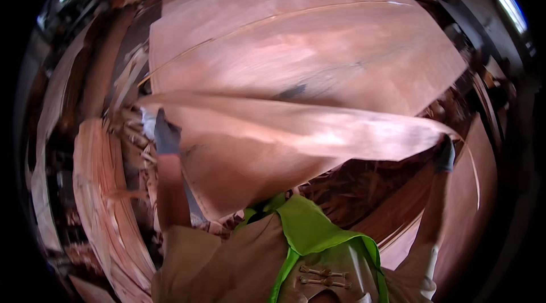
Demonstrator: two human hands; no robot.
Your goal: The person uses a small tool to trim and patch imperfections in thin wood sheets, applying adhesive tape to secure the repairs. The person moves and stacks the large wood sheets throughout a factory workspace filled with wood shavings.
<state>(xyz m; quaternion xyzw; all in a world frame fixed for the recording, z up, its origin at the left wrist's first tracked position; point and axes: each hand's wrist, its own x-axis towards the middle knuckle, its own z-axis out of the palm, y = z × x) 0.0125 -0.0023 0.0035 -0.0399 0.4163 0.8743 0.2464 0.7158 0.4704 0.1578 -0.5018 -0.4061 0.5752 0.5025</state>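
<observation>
A thin, pinkish-brown wood veneer sheet [273, 126] stretches across in front of me, its raised part folded over and blurred. At its right end my right hand [445, 156], in a dark glove, is closed on the sheet's edge; the fingertips are partly hidden. My left hand [167, 135], in a grey glove, is at the sheet's left side. Its fingers are smeared, so whether it grips the edge is unclear. Right beside it shows a small white patch [149, 124] that I cannot make out. Beyond lies a broad veneer stack [307, 35].
Bundled veneer strips [102, 189] stand at the left, with long boards [57, 132] farther out. Torn veneer scraps [358, 189] lie below the raised sheet. More veneer sheets [469, 206] are at the right, beyond my forearm. A thin strip [273, 18] crosses the far stack.
</observation>
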